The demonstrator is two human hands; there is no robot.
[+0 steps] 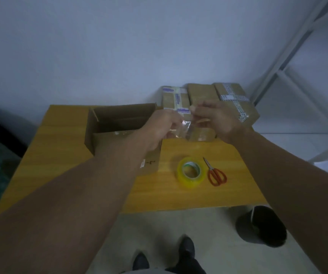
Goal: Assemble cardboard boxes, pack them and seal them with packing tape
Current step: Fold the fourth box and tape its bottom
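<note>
An open cardboard box [107, 123] stands on the yellow wooden table [60, 171], with something shiny lying inside it. Above the box's right side both hands hold a clear plastic bag [186, 126] between them. My left hand [159, 129] pinches its left edge and my right hand [216, 117] pinches its top right. A roll of yellowish packing tape [191, 172] lies on the table in front of the hands. Orange-handled scissors [214, 173] lie just right of the roll.
Several sealed, taped cardboard parcels [202, 95] are stacked at the table's far right, against the wall. A dark bin [262, 226] stands on the floor under the table's right front corner. A white metal frame [289, 62] rises at the right. My shoes [186, 248] show below.
</note>
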